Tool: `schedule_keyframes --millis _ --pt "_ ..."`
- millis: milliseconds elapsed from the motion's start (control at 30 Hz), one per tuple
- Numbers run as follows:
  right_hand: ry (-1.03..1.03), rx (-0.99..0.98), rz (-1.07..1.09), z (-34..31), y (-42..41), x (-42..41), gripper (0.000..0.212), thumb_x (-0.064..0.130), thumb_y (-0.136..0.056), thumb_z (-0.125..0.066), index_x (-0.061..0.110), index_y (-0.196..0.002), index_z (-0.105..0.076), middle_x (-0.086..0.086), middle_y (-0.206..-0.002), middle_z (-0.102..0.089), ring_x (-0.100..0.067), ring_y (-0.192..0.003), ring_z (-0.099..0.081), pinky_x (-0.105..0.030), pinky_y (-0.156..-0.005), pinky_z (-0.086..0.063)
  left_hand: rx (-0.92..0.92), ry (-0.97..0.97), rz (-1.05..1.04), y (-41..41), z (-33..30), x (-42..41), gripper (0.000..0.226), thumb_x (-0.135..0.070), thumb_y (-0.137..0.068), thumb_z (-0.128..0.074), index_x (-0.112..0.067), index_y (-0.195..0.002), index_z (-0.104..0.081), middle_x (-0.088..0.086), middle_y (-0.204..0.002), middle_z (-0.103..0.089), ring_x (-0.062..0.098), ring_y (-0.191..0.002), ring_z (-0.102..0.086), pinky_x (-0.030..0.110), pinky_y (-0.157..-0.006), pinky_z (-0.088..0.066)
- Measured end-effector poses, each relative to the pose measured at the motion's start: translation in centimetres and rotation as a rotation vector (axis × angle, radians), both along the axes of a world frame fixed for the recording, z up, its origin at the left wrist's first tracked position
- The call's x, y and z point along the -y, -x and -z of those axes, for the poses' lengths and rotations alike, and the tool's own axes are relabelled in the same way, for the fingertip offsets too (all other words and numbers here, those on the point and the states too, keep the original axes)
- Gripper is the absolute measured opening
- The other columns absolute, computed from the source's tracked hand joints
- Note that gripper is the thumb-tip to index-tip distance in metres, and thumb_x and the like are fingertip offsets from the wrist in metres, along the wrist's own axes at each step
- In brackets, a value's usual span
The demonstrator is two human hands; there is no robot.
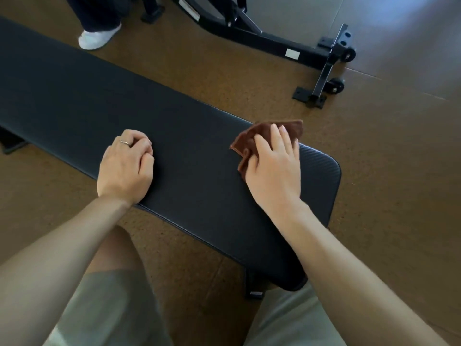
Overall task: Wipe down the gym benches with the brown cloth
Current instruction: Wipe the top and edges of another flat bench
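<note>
A long black padded gym bench (189, 146) runs from the upper left to the lower right in front of me. My right hand (273, 166) presses a crumpled brown cloth (252, 138) flat onto the pad near the bench's far edge, close to its right end, fingers spread over it. My left hand (126, 166) rests on the pad near the front edge as a loose fist with nothing in it, a ring on one finger.
A black metal frame of another bench (272, 38) with small wheels stands on the brown floor beyond. Another person's white shoe (98, 37) and dark trouser leg are at the top left. My knees in light shorts are below the bench.
</note>
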State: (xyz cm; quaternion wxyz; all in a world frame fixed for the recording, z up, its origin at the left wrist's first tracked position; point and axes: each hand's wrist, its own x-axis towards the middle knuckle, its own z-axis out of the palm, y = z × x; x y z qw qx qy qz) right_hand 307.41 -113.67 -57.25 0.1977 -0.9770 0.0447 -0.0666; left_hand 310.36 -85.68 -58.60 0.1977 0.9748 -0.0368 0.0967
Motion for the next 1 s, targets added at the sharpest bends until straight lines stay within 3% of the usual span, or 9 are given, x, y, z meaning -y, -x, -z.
schedule_keyframes --millis 200,367,500,633,733,833,1000 --pt "0.034 -0.020 -0.016 -0.2 -6.4 -2.6 0.040 0.025 -0.105 -0.042 0.014 -0.141 -0.058 -0.012 -0.155 -0.047 -0.032 -0.149 -0.033 -0.051 -0.128 -0.016 0.030 0.019 0.021 0.0 0.4 -0.4 0.024 -0.020 -0.095 -0.038 -0.014 -0.081 -0.057 -0.002 -0.113 -0.055 0.022 -0.094 -0.049 0.041 -0.084 -0.043" --pt "0.047 0.017 0.079 0.1 -0.2 -5.9 0.041 0.018 -0.102 -0.050 0.010 -0.141 -0.058 -0.020 -0.158 -0.041 -0.038 -0.152 -0.030 -0.054 -0.127 -0.018 0.032 0.006 0.046 -0.3 0.8 -0.7 0.028 -0.023 -0.096 -0.035 -0.013 -0.084 -0.059 -0.002 -0.111 -0.055 0.021 -0.090 -0.050 0.039 -0.083 -0.041" --pt "0.037 0.007 0.174 0.1 5.2 -13.8 0.045 0.026 -0.101 -0.054 0.015 -0.145 -0.057 -0.014 -0.158 -0.044 -0.037 -0.151 -0.035 -0.053 -0.125 -0.019 0.018 0.093 0.194 -2.0 -0.3 -2.6 0.031 -0.024 -0.098 -0.035 -0.012 -0.088 -0.062 0.000 -0.099 -0.060 0.021 -0.084 -0.055 0.040 -0.077 -0.047" --pt "0.077 0.044 0.232 0.3 2.4 -18.4 0.043 0.025 -0.102 -0.053 0.013 -0.142 -0.060 -0.014 -0.157 -0.046 -0.036 -0.151 -0.035 -0.052 -0.126 -0.015 0.139 -0.096 0.322 -6.6 -0.6 -9.5 0.029 -0.023 -0.098 -0.036 -0.009 -0.086 -0.058 0.007 -0.087 -0.058 0.029 -0.075 -0.054 0.044 -0.069 -0.043" --pt "0.114 0.055 0.259 0.6 -2.1 -20.2 0.044 0.024 -0.101 -0.051 0.012 -0.141 -0.060 -0.016 -0.158 -0.045 -0.035 -0.151 -0.033 -0.050 -0.128 -0.011 0.129 0.007 0.278 -7.8 0.2 -12.1 0.030 -0.023 -0.098 -0.034 -0.009 -0.087 -0.057 0.008 -0.090 -0.057 0.028 -0.079 -0.051 0.045 -0.073 -0.043" --pt "0.099 0.036 0.298 0.4 -4.9 -21.7 0.042 0.022 -0.101 -0.049 0.011 -0.140 -0.061 -0.016 -0.158 -0.044 -0.034 -0.152 -0.031 -0.052 -0.129 -0.012 0.119 -0.052 0.323 -7.5 0.4 -11.8 0.035 -0.027 -0.099 -0.032 -0.009 -0.092 -0.061 0.008 -0.097 -0.061 0.028 -0.084 -0.054 0.043 -0.076 -0.042" --pt "0.024 0.082 0.352 -0.1 0.4 -25.3 0.045 0.026 -0.101 -0.041 0.015 -0.139 -0.062 -0.010 -0.157 -0.047 -0.029 -0.152 -0.032 -0.050 -0.129 -0.018 0.061 -0.084 0.347 -7.2 -0.2 -12.2 0.042 -0.028 -0.100 -0.028 -0.009 -0.099 -0.066 0.009 -0.107 -0.064 0.026 -0.092 -0.057 0.041 -0.079 -0.045"
